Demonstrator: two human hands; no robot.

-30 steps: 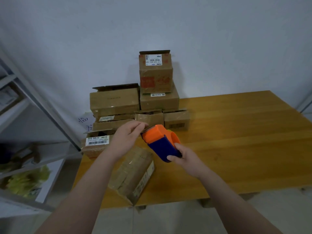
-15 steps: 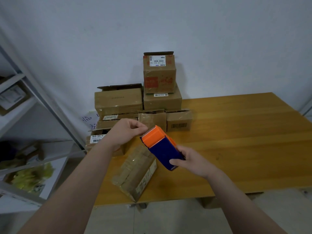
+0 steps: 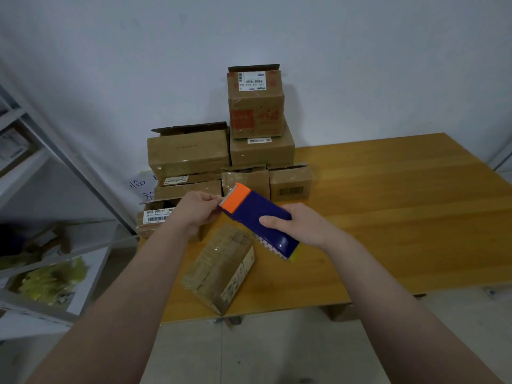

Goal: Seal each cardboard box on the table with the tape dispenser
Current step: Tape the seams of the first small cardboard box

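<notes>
One cardboard box [image 3: 219, 268], lying at the table's [image 3: 388, 217] near-left edge. Just beyond, one blue-and-orange tape dispenser [image 3: 260, 217]: right hand [image 3: 293, 224] grips its body, left hand [image 3: 198, 210] pinches its toothed orange end. Far left, stacked boxes [image 3: 255, 106] against the wall.

My right hand [image 3: 299, 225] has turned the tape dispenser [image 3: 260, 214], so its blue body now stretches long toward the lower right. My fingers have shifted from its lower end to wrap over its side. Its orange head [image 3: 235, 198] now points up and left with the toothed edge showing, and my left hand [image 3: 196, 210] has closed in to pinch at that edge.
</notes>
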